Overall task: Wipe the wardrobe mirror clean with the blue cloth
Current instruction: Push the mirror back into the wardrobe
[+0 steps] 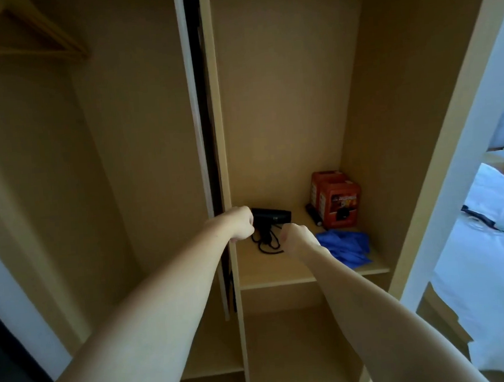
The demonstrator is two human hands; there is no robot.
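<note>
Risk first: the cloth (347,248) lies crumpled on the shelf (281,276), near its front edge, so a hasty grab could drag it off the lip. A black dryer (272,216) with a loose cord (267,244) sits just left of the reaching hand; a wide sweep could snag the cord and pull the dryer along. An orange box (336,203) stands just behind the cloth and could be knocked. Left hand (241,223): fingers curled, at the edge of the door (199,134), seemingly gripping it, though the contact is hidden; if the door slides, fingers could be pinched against the divider (219,118). Right hand (298,238): fingers loosely curled, grasping nothing visible, hovering over the shelf between cord and cloth. The cloth lies just right of this hand, slightly nearer the front, partly hidden by the forearm; I cannot tell if they touch. Mirror surface not visible from here; wiping not yet begun, in my judgement.
</note>
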